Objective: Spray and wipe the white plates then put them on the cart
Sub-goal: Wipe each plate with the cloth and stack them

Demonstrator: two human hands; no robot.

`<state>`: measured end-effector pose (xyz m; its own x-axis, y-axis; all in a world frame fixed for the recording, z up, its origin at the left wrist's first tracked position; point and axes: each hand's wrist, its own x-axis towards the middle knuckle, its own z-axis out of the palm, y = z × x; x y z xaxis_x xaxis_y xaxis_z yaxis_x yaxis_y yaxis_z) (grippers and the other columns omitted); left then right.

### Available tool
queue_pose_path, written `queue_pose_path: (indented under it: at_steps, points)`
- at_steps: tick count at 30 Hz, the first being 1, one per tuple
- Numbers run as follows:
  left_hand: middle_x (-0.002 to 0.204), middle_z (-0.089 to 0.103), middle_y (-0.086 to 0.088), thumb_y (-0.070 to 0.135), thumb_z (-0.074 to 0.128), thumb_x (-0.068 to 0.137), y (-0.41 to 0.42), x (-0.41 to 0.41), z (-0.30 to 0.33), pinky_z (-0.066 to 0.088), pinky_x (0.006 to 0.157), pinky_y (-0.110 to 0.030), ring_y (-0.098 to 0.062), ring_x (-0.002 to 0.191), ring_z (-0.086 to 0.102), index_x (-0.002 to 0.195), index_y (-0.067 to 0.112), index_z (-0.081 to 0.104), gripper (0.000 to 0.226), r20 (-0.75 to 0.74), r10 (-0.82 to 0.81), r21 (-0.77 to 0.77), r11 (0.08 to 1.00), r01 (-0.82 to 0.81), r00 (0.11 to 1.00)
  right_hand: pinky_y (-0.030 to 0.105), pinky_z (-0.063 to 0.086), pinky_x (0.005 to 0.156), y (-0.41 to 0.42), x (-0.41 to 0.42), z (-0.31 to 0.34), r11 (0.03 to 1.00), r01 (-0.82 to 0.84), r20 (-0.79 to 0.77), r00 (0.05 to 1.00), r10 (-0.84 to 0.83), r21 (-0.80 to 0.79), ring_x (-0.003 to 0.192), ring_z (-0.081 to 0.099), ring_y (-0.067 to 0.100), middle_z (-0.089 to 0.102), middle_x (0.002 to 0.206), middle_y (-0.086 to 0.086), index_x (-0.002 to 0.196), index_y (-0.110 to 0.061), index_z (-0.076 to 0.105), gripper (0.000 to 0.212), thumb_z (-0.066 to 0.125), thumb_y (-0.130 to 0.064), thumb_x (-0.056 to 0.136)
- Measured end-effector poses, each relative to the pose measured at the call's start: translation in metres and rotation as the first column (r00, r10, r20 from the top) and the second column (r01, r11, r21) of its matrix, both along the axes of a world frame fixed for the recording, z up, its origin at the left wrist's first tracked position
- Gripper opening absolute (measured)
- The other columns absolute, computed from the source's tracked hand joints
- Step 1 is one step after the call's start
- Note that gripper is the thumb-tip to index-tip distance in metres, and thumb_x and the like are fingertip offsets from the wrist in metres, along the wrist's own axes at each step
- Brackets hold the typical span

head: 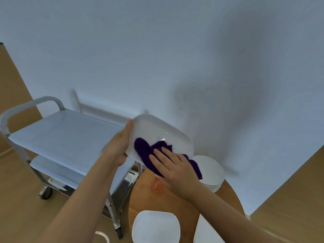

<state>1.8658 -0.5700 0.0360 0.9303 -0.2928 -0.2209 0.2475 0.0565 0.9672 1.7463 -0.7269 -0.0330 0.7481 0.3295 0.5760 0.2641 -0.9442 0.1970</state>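
plate in hand (163, 135): white, rounded-square, tilted, held in the air above the desk's 11 o'clock edge, just right of the cart top.
left hand (121, 146): grips that plate's left rim, thumb on the upper edge.
cloth (149, 151): purple, lying on the plate face, trailing off its lower right rim.
right hand (173, 167): fingers straight, pressing the cloth onto the plate.
spray bottle (157, 187): orange, on the desk under the right hand, mostly hidden.
plate stack (212, 172): white, at desk 1 o'clock.
single plate (156, 227): white, at desk 6 o'clock.
desk (143, 195): round, wooden.
cart (57, 134): metal, two shelves, at 9 o'clock of the desk, on the floor.
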Motion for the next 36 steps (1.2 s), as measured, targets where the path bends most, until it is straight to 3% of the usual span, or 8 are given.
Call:
queue_pose_path:
  at_steps: [5, 10, 16, 20, 22, 26, 30, 36]
  points:
    - [0.085, 0.076, -0.004, 0.062, 0.056, 0.084, 0.006, 0.015, 0.018, 0.056, 0.072, -0.036, -0.026, 0.087, 0.07, 0.098, 0.017, 0.069, 0.049, 0.023, -0.146, 0.18, 0.974, 0.139, 0.989, 0.034, 0.053, 0.082, -0.028, -0.012, -0.011, 0.996, -0.043, 0.14, 0.989, 0.055, -0.084, 0.099, 0.068, 0.025, 0.07, 0.111, 0.006, 0.113, -0.016, 0.069, 0.036, 0.068, -0.029, 0.079]
    - [0.106, 0.068, -0.011, 0.04, 0.06, 0.091, -0.023, -0.006, 0.015, 0.053, 0.066, -0.034, -0.027, 0.091, 0.066, 0.123, 0.012, 0.057, 0.043, -0.065, 0.006, -0.118, 0.993, -0.014, 0.998, 0.029, 0.057, 0.066, -0.006, -0.006, 0.001, 0.989, 0.121, 0.16, 0.978, -0.134, 0.085, 0.079, 0.072, 0.023, 0.073, 0.097, 0.007, 0.108, -0.009, 0.071, 0.051, 0.086, -0.027, 0.062]
    - [0.118, 0.062, 0.0, 0.035, 0.036, 0.102, -0.068, -0.063, -0.024, 0.051, 0.081, -0.026, -0.011, 0.101, 0.061, 0.131, 0.02, 0.049, 0.036, 0.093, 0.149, -0.073, 0.987, -0.142, 0.984, 0.029, 0.057, 0.076, 0.022, 0.006, 0.004, 0.96, 0.181, 0.134, 0.968, -0.213, 0.213, 0.091, 0.07, 0.02, 0.072, 0.103, 0.006, 0.11, -0.009, 0.07, 0.052, 0.086, -0.024, 0.063]
    - [0.094, 0.064, -0.003, 0.029, 0.035, 0.103, -0.057, -0.049, -0.025, 0.051, 0.068, -0.023, -0.013, 0.079, 0.061, 0.101, 0.014, 0.059, 0.028, 0.154, 0.118, 0.019, 0.992, -0.123, 0.981, 0.031, 0.056, 0.08, 0.001, -0.004, -0.007, 0.991, 0.032, 0.181, 0.982, -0.056, 0.134, 0.098, 0.068, 0.021, 0.071, 0.108, 0.005, 0.112, -0.011, 0.069, 0.047, 0.082, -0.025, 0.07]
    - [0.078, 0.058, -0.007, 0.028, 0.038, 0.102, -0.05, -0.044, -0.025, 0.046, 0.061, -0.024, -0.016, 0.067, 0.054, 0.086, 0.008, 0.056, 0.031, 0.163, 0.046, 0.08, 0.995, -0.06, 0.985, 0.029, 0.054, 0.081, -0.011, -0.008, -0.012, 0.997, -0.043, 0.182, 0.983, 0.031, 0.061, 0.101, 0.067, 0.022, 0.07, 0.11, 0.005, 0.115, -0.012, 0.068, 0.041, 0.075, -0.023, 0.075]
    - [0.084, 0.06, -0.019, 0.032, 0.042, 0.101, -0.022, -0.026, -0.023, 0.049, 0.069, -0.037, -0.029, 0.073, 0.055, 0.099, -0.004, 0.06, 0.04, 0.116, -0.31, 0.191, 0.939, 0.285, 0.944, 0.031, 0.051, 0.088, -0.033, -0.013, -0.019, 0.983, -0.165, 0.112, 0.978, 0.173, -0.081, 0.109, 0.062, 0.025, 0.065, 0.12, 0.007, 0.123, -0.015, 0.061, 0.035, 0.06, -0.02, 0.088]
    - [0.095, 0.072, -0.016, 0.037, 0.043, 0.099, 0.002, -0.012, -0.017, 0.056, 0.064, -0.032, -0.029, 0.081, 0.07, 0.109, 0.003, 0.065, 0.041, 0.003, -0.576, 0.275, 0.787, 0.553, 0.817, 0.034, 0.05, 0.09, -0.059, -0.013, -0.014, 0.97, -0.171, 0.022, 0.984, 0.177, -0.172, 0.114, 0.06, 0.027, 0.063, 0.124, 0.006, 0.124, -0.017, 0.062, 0.051, 0.077, -0.018, 0.075]
    - [0.1, 0.072, -0.015, 0.038, 0.051, 0.092, 0.015, -0.004, -0.018, 0.056, 0.066, -0.029, -0.026, 0.085, 0.071, 0.11, 0.007, 0.068, 0.039, -0.025, -0.671, 0.264, 0.711, 0.652, 0.741, 0.042, 0.049, 0.093, -0.058, -0.013, -0.008, 0.989, 0.049, -0.088, 0.994, -0.061, -0.139, 0.123, 0.053, 0.029, 0.054, 0.136, 0.006, 0.131, -0.018, 0.055, 0.073, 0.084, -0.019, 0.064]
